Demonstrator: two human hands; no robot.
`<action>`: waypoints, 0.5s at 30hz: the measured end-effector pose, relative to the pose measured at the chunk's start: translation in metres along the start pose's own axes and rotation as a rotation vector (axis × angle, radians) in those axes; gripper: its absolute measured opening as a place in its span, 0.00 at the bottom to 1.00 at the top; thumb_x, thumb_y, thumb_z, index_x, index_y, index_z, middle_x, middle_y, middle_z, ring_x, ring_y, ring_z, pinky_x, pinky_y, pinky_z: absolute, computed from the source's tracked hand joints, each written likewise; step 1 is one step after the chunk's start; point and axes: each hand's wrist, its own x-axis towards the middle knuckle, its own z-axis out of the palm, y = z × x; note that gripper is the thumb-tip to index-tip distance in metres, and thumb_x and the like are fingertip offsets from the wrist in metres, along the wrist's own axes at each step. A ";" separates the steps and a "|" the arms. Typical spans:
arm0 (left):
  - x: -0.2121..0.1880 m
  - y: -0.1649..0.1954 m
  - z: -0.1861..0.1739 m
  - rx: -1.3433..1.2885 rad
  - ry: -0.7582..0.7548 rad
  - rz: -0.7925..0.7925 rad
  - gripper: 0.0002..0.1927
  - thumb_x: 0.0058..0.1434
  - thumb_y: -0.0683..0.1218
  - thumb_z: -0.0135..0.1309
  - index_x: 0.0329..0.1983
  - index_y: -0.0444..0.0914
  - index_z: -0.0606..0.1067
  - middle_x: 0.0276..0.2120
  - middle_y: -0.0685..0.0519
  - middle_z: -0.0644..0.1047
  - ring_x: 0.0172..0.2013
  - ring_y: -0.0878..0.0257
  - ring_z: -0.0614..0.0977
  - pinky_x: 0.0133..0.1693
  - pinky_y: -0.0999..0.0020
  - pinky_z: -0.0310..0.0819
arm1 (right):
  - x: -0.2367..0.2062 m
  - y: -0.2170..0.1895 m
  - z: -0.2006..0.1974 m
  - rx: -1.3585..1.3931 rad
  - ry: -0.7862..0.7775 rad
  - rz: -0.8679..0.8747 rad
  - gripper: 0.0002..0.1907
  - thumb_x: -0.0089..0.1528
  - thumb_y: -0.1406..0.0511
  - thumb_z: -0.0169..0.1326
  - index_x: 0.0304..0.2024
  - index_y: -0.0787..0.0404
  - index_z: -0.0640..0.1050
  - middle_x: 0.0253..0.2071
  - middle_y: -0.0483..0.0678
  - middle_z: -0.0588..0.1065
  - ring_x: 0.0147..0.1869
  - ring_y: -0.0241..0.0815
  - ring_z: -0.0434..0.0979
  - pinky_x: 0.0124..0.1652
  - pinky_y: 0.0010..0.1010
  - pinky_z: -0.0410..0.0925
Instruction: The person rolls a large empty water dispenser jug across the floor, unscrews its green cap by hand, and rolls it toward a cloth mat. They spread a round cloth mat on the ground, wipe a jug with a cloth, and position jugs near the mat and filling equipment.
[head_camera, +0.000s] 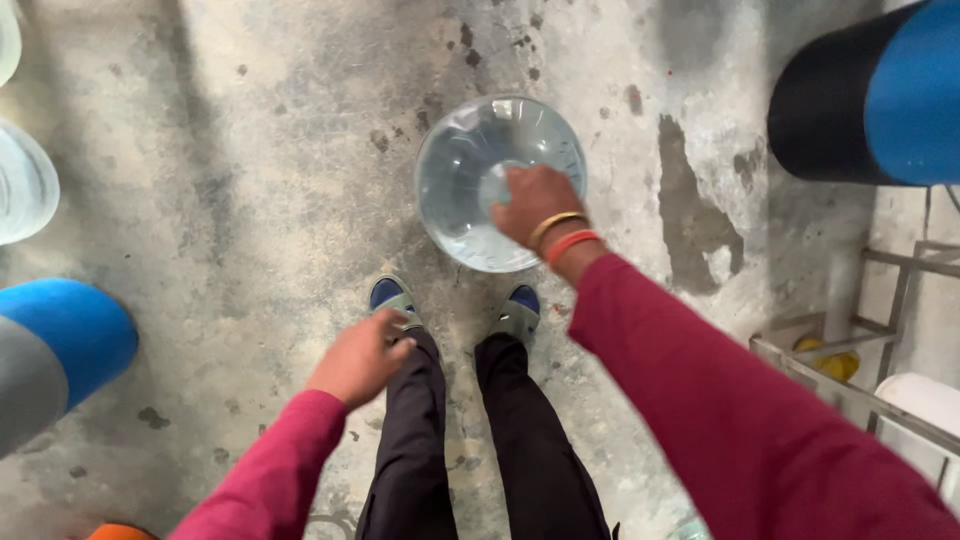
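Right hand (533, 203): centre of the frame, closed over the neck of the water jug (470, 170).
Water jug: clear, seen from above, upright on the concrete floor (250, 200), just in front of the person's shoes (395, 298).
Left hand (362, 355): lower left of centre, fingers loosely curled, holding nothing, above the left leg.
Surroundings: blue barrels at the left edge and upper right; metal rack (860, 380) at lower right.

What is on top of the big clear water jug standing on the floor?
The right hand rests on top of the water jug, closed over its neck. The hand covers the neck, so any cap cannot be seen. The jug stands on stained concrete floor.
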 end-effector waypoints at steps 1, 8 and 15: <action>-0.002 -0.006 -0.013 -0.005 0.031 -0.009 0.21 0.59 0.50 0.56 0.54 0.38 0.76 0.47 0.44 0.83 0.49 0.49 0.84 0.52 0.58 0.76 | 0.004 -0.017 0.000 0.006 -0.011 0.002 0.16 0.59 0.57 0.58 0.42 0.61 0.82 0.37 0.61 0.80 0.44 0.61 0.83 0.49 0.47 0.75; -0.002 -0.072 -0.041 -0.117 0.196 -0.172 0.22 0.59 0.51 0.57 0.54 0.39 0.77 0.46 0.46 0.83 0.47 0.49 0.84 0.51 0.56 0.76 | 0.039 -0.043 -0.025 -0.108 -0.055 -0.110 0.15 0.55 0.63 0.59 0.43 0.62 0.81 0.38 0.66 0.78 0.44 0.69 0.79 0.46 0.52 0.73; -0.022 -0.087 0.014 -0.329 0.245 -0.059 0.19 0.56 0.51 0.60 0.49 0.39 0.78 0.45 0.42 0.82 0.49 0.46 0.82 0.51 0.55 0.75 | 0.050 -0.051 -0.019 -0.381 -0.253 -0.083 0.11 0.56 0.69 0.56 0.40 0.63 0.83 0.42 0.65 0.79 0.49 0.66 0.81 0.49 0.50 0.75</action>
